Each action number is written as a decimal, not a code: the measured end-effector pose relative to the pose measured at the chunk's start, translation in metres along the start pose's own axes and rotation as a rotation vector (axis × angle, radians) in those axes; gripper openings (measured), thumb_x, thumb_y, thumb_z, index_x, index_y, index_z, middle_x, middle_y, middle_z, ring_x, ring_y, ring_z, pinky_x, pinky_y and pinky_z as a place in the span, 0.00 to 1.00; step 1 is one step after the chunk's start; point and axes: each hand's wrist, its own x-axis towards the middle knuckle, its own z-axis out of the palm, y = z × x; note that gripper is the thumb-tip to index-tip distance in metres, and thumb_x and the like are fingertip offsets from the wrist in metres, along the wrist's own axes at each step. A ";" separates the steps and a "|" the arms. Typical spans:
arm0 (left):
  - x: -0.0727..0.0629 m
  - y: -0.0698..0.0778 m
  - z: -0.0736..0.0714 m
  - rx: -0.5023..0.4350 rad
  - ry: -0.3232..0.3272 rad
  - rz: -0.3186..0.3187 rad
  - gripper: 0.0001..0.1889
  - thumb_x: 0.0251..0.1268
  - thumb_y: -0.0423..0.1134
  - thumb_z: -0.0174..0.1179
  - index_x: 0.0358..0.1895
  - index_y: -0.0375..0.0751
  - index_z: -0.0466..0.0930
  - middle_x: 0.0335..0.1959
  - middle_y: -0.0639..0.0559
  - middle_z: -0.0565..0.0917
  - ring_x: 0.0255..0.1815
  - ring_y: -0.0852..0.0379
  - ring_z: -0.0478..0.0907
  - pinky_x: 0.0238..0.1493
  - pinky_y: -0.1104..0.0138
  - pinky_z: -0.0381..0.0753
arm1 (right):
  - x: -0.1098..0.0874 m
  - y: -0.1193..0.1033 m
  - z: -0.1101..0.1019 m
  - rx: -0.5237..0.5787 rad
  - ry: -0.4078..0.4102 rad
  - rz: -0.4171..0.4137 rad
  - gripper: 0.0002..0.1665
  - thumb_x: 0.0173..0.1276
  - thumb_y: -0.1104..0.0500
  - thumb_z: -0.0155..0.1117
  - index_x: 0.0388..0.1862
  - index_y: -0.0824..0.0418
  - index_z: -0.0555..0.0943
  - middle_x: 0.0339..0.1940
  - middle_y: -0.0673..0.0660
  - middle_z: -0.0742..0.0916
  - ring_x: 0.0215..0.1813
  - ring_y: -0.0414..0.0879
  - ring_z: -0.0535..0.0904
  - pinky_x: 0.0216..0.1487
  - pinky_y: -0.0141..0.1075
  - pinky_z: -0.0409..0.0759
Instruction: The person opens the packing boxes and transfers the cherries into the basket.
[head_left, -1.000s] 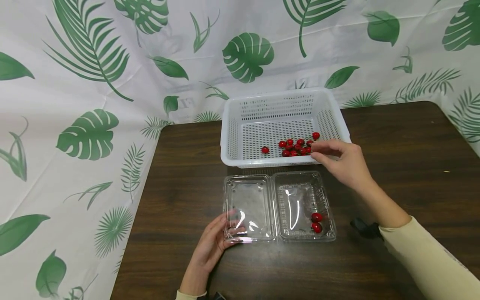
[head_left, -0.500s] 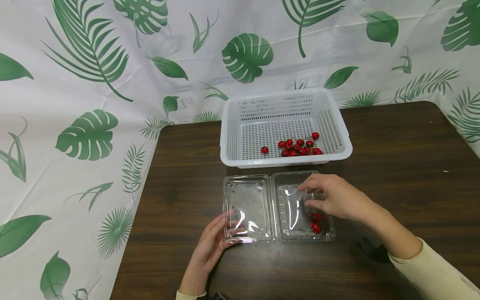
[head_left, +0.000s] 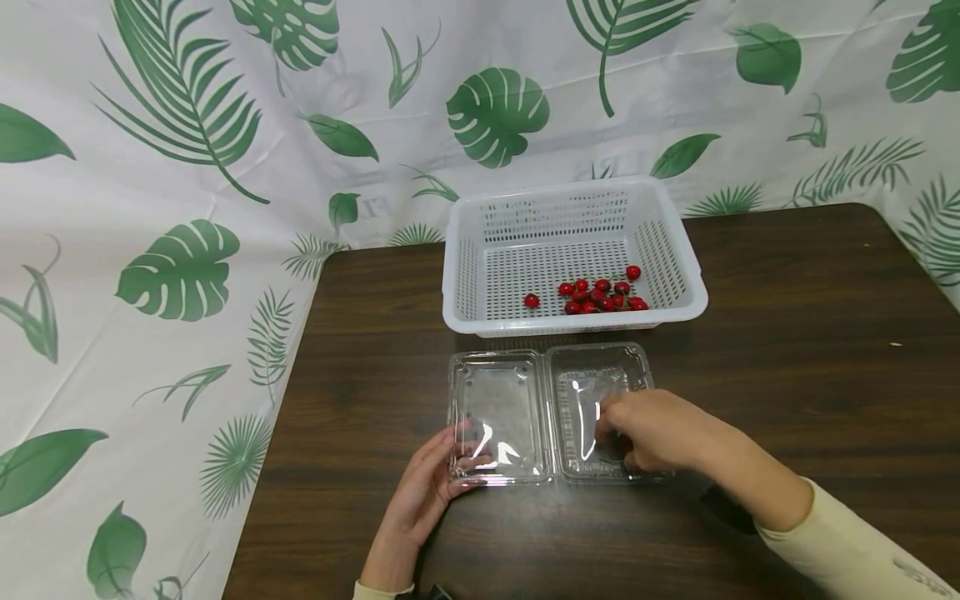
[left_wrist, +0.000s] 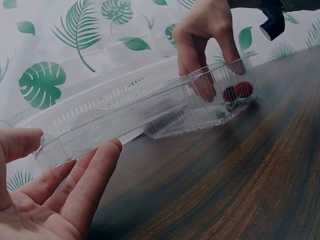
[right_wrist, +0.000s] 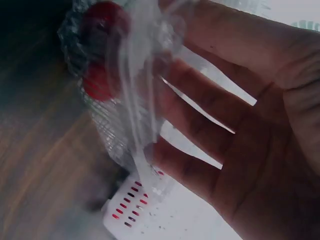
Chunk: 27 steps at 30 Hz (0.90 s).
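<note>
A clear plastic clamshell container [head_left: 497,383] lies opened flat on the dark wooden table. My left hand [head_left: 420,492] holds its lid half by the left edge, thumb at the rim and fingers underneath. Over the right half, my right hand [head_left: 663,429] reaches down inside with fingers and thumb apart. Two red cherries [left_wrist: 243,90] sit in that half, close to the right fingertips in the left wrist view; the hand hides them from the head view. Through the plastic in the right wrist view, a red cherry [right_wrist: 99,82] shows beside the spread fingers, with nothing visible between them.
Behind the container stands a white perforated basket [head_left: 573,322] with several red cherries [head_left: 602,297] gathered at its front right. A leaf-printed cloth [head_left: 300,192] hangs behind and to the left of the table [head_left: 810,333].
My right hand has moved from the basket's front right corner toward me and down into the container's right half, covering the cherries there. My left hand stays at the lid.
</note>
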 end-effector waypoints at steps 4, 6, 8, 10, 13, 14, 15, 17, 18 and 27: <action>0.000 0.000 0.000 -0.005 0.004 -0.004 0.26 0.80 0.41 0.46 0.72 0.28 0.58 0.49 0.45 0.82 0.51 0.47 0.83 0.48 0.60 0.85 | 0.000 0.001 0.007 -0.001 -0.004 -0.015 0.20 0.41 0.66 0.82 0.35 0.54 0.87 0.31 0.44 0.81 0.33 0.39 0.77 0.34 0.40 0.82; 0.001 0.000 0.000 0.001 -0.003 -0.006 0.26 0.80 0.41 0.46 0.72 0.29 0.58 0.49 0.45 0.82 0.51 0.47 0.83 0.48 0.61 0.85 | 0.001 0.002 0.011 -0.002 -0.004 -0.024 0.20 0.40 0.67 0.81 0.34 0.53 0.87 0.31 0.44 0.81 0.33 0.39 0.77 0.34 0.41 0.82; 0.001 0.000 0.000 0.006 -0.006 -0.006 0.26 0.80 0.42 0.45 0.72 0.29 0.59 0.50 0.44 0.82 0.51 0.47 0.83 0.48 0.61 0.85 | 0.001 0.004 0.013 0.000 -0.003 -0.029 0.20 0.38 0.67 0.80 0.33 0.52 0.86 0.30 0.43 0.80 0.33 0.39 0.77 0.34 0.40 0.82; 0.001 0.000 0.000 0.004 -0.008 -0.005 0.26 0.80 0.41 0.45 0.72 0.29 0.59 0.49 0.45 0.82 0.52 0.47 0.83 0.48 0.61 0.85 | 0.002 0.005 0.014 0.003 0.000 -0.027 0.21 0.37 0.68 0.80 0.32 0.51 0.86 0.30 0.42 0.79 0.32 0.38 0.76 0.34 0.40 0.82; 0.000 0.000 -0.001 -0.003 -0.006 -0.004 0.25 0.80 0.41 0.46 0.72 0.30 0.60 0.49 0.45 0.82 0.51 0.48 0.83 0.48 0.61 0.85 | 0.003 0.006 0.016 0.009 0.008 -0.036 0.21 0.37 0.69 0.80 0.31 0.52 0.85 0.30 0.42 0.79 0.33 0.39 0.77 0.34 0.40 0.82; 0.000 0.000 -0.001 -0.004 -0.007 -0.004 0.25 0.80 0.41 0.47 0.72 0.30 0.60 0.49 0.45 0.82 0.51 0.48 0.83 0.48 0.61 0.85 | 0.004 0.007 0.017 0.010 0.011 -0.040 0.21 0.36 0.70 0.80 0.30 0.52 0.85 0.30 0.42 0.79 0.33 0.39 0.77 0.34 0.40 0.82; 0.000 0.000 -0.001 0.000 -0.011 -0.002 0.26 0.80 0.41 0.46 0.72 0.30 0.60 0.49 0.45 0.82 0.51 0.48 0.83 0.48 0.61 0.85 | 0.004 0.007 0.018 0.013 0.014 -0.045 0.21 0.36 0.71 0.80 0.30 0.52 0.85 0.30 0.42 0.79 0.32 0.39 0.77 0.34 0.39 0.82; 0.000 0.000 -0.001 0.002 -0.015 -0.002 0.26 0.80 0.41 0.46 0.72 0.29 0.59 0.49 0.45 0.82 0.51 0.48 0.83 0.48 0.61 0.85 | 0.005 0.008 0.019 0.017 0.022 -0.055 0.21 0.36 0.72 0.78 0.28 0.52 0.85 0.30 0.43 0.78 0.31 0.39 0.77 0.33 0.38 0.82; 0.000 0.001 -0.001 0.004 -0.016 -0.001 0.26 0.80 0.41 0.46 0.72 0.29 0.58 0.49 0.45 0.82 0.51 0.48 0.83 0.48 0.61 0.85 | 0.005 0.009 0.020 0.021 0.022 -0.053 0.21 0.36 0.73 0.77 0.28 0.52 0.85 0.29 0.43 0.78 0.31 0.39 0.76 0.32 0.38 0.82; 0.000 0.001 0.000 0.017 -0.026 0.005 0.26 0.80 0.42 0.45 0.72 0.28 0.57 0.50 0.45 0.82 0.52 0.47 0.82 0.48 0.61 0.85 | 0.009 0.014 0.023 0.071 0.017 -0.044 0.18 0.40 0.73 0.76 0.29 0.55 0.86 0.30 0.44 0.78 0.31 0.37 0.74 0.32 0.34 0.81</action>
